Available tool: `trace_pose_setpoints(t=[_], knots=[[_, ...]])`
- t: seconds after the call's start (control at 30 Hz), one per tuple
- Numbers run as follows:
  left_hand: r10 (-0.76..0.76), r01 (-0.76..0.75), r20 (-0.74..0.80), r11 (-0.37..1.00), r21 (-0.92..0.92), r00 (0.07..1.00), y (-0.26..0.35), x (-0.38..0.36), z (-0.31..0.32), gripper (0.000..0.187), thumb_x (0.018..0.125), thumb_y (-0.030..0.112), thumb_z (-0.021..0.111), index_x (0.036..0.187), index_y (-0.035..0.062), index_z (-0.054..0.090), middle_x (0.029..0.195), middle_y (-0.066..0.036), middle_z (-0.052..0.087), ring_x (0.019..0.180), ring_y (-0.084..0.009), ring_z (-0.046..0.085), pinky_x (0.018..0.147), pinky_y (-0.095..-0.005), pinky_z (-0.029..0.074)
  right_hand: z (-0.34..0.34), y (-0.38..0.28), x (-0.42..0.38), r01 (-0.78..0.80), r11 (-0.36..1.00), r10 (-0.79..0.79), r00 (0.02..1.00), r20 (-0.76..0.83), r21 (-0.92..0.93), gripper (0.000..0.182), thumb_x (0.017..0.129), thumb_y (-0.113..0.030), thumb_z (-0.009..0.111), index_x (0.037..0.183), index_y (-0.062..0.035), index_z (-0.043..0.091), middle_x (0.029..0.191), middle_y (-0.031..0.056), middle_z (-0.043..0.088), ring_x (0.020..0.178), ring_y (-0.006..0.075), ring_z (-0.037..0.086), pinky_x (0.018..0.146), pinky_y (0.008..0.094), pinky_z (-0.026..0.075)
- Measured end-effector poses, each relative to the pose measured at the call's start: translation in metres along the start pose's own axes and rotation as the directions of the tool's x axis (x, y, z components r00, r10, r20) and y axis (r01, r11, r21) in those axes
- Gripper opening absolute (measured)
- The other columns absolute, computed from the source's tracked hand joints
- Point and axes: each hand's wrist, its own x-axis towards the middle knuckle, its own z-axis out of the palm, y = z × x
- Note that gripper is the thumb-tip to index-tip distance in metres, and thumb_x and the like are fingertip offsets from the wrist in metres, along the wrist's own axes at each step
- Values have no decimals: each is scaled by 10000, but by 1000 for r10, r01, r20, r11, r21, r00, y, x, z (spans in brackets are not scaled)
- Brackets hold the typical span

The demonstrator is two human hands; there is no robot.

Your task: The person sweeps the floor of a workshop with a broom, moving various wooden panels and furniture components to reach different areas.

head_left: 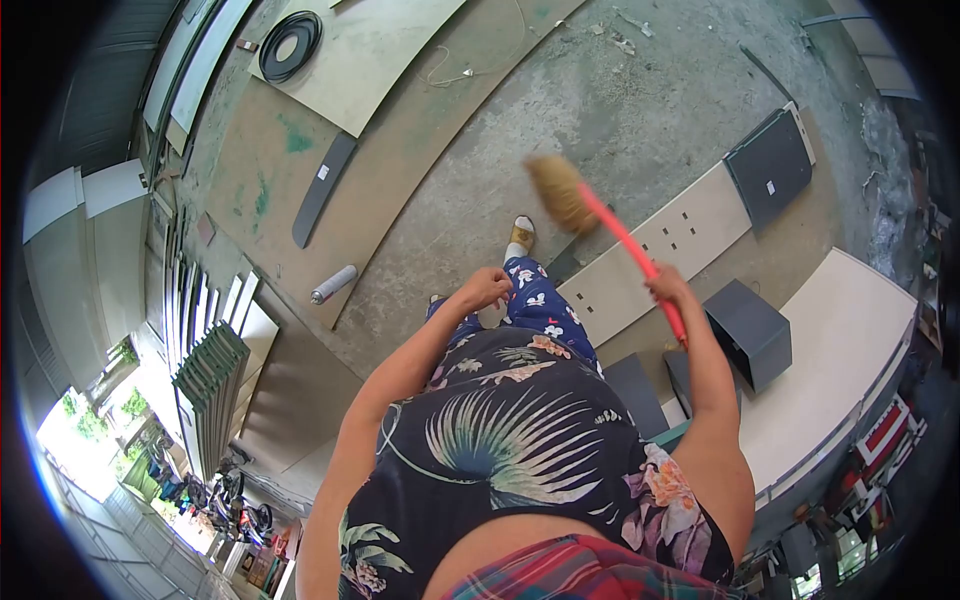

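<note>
My right hand (667, 284) is closed around the red handle of a hand broom (622, 235). Its tan bristle head points away from me, above the concrete floor, and looks slightly blurred. My left hand (487, 288) hangs in front of my blue patterned trousers (540, 300), its fingers loosely curled, with nothing visible in them. Beneath the broom lies a long cream panel with slots (640, 250). Just right of my right forearm stands a dark grey box-shaped piece (750, 335).
Brown sheets (400, 160) cover the floor at left, bearing a dark strip (325, 190), a spray can (334, 284) and a black coil (290, 47). A dark panel (768, 170) lies at right, near a large cream sheet (830, 350). Stacked panels (215, 380) lean at left.
</note>
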Motion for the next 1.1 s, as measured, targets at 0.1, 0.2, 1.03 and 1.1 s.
trace_pose_setpoints(t=[0.1, 0.2, 1.03, 1.1], knots=[[-22, 22, -9, 999, 28, 1000, -3, -2, -1, 216, 751, 144, 499, 826, -49, 560, 694, -116, 587, 531, -161, 556, 464, -269, 460, -34, -14, 26, 48, 999, -50, 949, -312, -16, 238, 687, -27, 508, 923, -42, 480, 553, 79, 484, 394, 167, 483, 330, 298, 407], [-42, 43, -5, 997, 59, 999, -4, -2, -1, 219, 748, 145, 497, 828, -49, 560, 692, -117, 588, 514, -163, 552, 458, -269, 456, -39, -42, 15, 83, 996, -58, 866, -497, 30, 269, 683, -21, 490, 949, -57, 466, 544, 82, 482, 384, 171, 481, 334, 299, 411], [-7, 129, 436, 959, -252, 900, 94, -21, 7, 618, 773, 441, 526, 1176, 9, 346, 986, -163, 544, 820, -238, 575, 704, -354, 459, 99, -195, -25, 425, 833, -444, 895, -30, 354, 516, 745, -66, 497, 1232, -121, 338, 554, -11, 416, 425, 73, 427, 369, 204, 373], [30, 158, 340, 845, -512, 940, 100, -25, -4, 496, 776, 337, 531, 1133, 38, 360, 984, -153, 544, 809, -249, 579, 689, -382, 458, 118, -252, -25, 415, 853, -480, 862, 164, 316, 493, 756, -75, 509, 1222, -119, 357, 564, -17, 426, 431, 69, 418, 382, 200, 363]])
